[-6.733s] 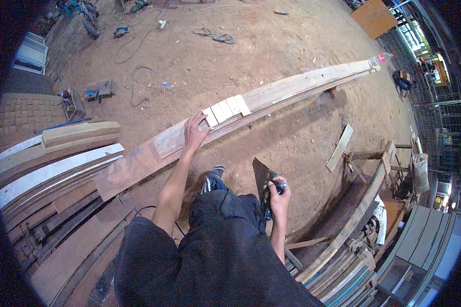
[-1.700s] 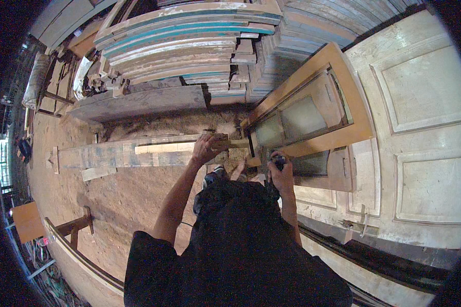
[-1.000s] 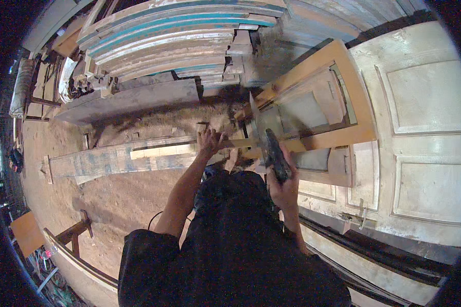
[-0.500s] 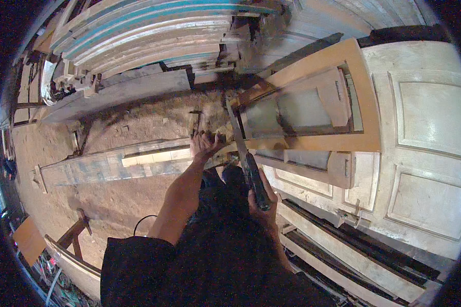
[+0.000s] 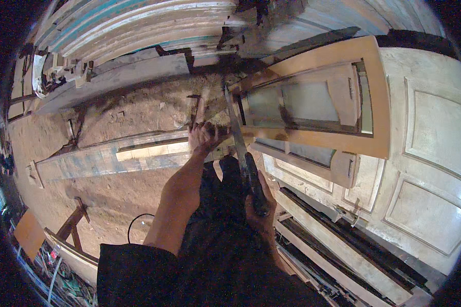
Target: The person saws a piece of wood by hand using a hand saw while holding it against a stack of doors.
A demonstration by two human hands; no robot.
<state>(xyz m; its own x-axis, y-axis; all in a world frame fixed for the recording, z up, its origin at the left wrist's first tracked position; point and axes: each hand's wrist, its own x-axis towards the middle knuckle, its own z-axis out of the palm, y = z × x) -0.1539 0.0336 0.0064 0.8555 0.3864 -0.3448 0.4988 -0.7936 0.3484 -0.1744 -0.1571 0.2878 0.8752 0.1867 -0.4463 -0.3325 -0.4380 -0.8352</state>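
Note:
My right hand (image 5: pixel 262 210) is wrapped round the dark handle of a handsaw (image 5: pixel 236 122). Its long narrow metal blade points away from me, past the right end of the bench. My left hand (image 5: pixel 204 139) lies at the right end of a pale wooden strip (image 5: pixel 151 151), fingers bent over it and thumb toward the blade. Under the strip is a long, low plank bench (image 5: pixel 87 166) with a worn, paint-stained top. Where the blade meets the wood is dark and hard to make out.
A tan door frame (image 5: pixel 338 140) with inset panels leans close on the right, beside a white panelled door (image 5: pixel 440 123). Stacked boards (image 5: pixel 153 25) fill the far side. Long planks (image 5: pixel 343 245) lie at the lower right. A small wooden stand (image 5: pixel 71 222) is at the left.
My left hand's fingers look more bent than before. The saw stays in my right hand, with its handle slightly nearer to me. The whole view has shifted a little.

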